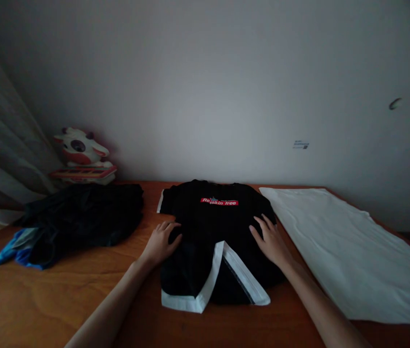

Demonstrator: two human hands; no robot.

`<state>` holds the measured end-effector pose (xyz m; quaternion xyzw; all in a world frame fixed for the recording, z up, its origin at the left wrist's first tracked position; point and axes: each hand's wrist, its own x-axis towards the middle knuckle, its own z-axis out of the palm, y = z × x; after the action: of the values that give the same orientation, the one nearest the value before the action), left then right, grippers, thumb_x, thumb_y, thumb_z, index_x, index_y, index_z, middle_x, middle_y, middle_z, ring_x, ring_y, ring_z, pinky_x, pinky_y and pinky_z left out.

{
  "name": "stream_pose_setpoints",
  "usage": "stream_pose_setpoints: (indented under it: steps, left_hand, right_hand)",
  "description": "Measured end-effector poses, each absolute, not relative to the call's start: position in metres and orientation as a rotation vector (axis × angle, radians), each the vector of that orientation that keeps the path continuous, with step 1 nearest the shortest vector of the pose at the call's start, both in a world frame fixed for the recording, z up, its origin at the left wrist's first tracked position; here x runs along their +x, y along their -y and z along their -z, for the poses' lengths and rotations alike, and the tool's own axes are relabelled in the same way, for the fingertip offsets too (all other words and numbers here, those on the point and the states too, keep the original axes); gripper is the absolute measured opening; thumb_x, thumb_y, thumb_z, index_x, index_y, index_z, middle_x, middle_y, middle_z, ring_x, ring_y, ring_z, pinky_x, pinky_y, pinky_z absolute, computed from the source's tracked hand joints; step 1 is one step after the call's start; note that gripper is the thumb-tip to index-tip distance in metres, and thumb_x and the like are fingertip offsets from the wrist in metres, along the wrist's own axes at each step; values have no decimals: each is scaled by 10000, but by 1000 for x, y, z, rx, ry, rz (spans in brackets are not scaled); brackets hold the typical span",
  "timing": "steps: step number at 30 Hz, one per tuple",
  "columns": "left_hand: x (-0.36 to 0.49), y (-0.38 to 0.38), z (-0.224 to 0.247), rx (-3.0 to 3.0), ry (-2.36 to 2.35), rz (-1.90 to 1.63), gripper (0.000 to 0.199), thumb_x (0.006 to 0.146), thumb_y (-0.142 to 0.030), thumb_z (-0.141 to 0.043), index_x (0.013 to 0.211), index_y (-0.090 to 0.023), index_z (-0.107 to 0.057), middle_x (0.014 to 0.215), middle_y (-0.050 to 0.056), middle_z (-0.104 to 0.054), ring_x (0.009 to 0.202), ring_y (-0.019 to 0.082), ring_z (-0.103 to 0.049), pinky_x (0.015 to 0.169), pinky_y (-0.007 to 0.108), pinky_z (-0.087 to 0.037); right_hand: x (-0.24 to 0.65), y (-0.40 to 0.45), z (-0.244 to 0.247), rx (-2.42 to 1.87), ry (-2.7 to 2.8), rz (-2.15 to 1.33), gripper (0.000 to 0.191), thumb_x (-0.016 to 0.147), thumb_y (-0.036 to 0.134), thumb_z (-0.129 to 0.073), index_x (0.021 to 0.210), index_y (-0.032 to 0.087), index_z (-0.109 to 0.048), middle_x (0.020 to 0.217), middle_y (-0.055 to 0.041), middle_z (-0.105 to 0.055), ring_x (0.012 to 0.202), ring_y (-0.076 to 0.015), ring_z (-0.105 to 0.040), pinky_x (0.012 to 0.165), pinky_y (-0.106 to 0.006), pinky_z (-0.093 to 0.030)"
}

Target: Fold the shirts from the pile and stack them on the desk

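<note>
A black T-shirt (214, 224) with a red and white chest print lies on the wooden table, its collar toward the wall. White trim edges its near hem, which is folded up into a peak at the middle. My left hand (161, 241) rests at the shirt's left side, fingers apart, fingertips on the fabric. On the right side of the shirt, my right hand (268, 239) lies with spread fingers on the cloth. Neither hand grips anything.
A dark crumpled garment (92, 212) and a blue cloth (18, 249) lie on the table (63, 299) at left. Behind them stands a cow-shaped toy (80, 150) against the wall. White fabric (350, 256) is spread at right. A curtain (2, 135) hangs far left.
</note>
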<state>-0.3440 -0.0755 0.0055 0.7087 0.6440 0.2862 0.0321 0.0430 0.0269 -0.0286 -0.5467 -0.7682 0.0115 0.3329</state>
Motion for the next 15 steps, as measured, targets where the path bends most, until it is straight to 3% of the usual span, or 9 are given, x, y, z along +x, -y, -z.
stream_pose_setpoints:
  steps: [3, 6, 9, 12, 15]
  left_hand:
    - [-349, 78, -15, 2138, -1915, -996, 232, 841, -364, -583, 970, -224, -717, 1021, 97, -737, 985, 272, -706, 933, 424, -547]
    - [-352, 84, -23, 2095, -1833, -964, 191, 819, -368, -555, 820, -233, -690, 795, 43, -716, 764, 228, -696, 758, 350, -557]
    - [-357, 90, -25, 1944, -1835, -981, 352, 893, -450, -450, 676, -237, -626, 591, 6, -617, 590, 193, -620, 604, 305, -507]
    - [-361, 87, -23, 1834, -1967, -1182, 381, 924, -508, -442, 775, -239, -668, 675, 17, -674, 673, 206, -659, 658, 309, -534]
    - [-365, 79, -17, 1928, -2159, -1244, 365, 909, -488, -517, 1090, -228, -697, 1046, 97, -759, 989, 274, -699, 909, 411, -542]
  right_hand:
    - [43, -27, 24, -1525, 1790, 170, 566, 965, 535, -476, 1342, 123, -568, 1324, -252, -598, 1225, -367, -597, 988, -565, -491]
    - [42, -23, 18, -1612, 1757, 248, 536, 942, 537, -513, 1300, 149, -604, 1177, -216, -671, 1088, -363, -644, 902, -545, -513]
    - [43, -19, 12, -1499, 1844, 97, 457, 952, 584, -485, 1042, 189, -697, 1009, -160, -731, 968, -320, -684, 880, -481, -517]
    - [47, -19, 11, -1430, 1807, -171, 509, 968, 646, -426, 755, 238, -645, 811, -100, -735, 795, -263, -700, 799, -398, -526]
    - [57, -25, 19, -1472, 1625, -183, 551, 910, 728, -439, 846, 222, -648, 833, -114, -726, 780, -264, -687, 771, -402, -535]
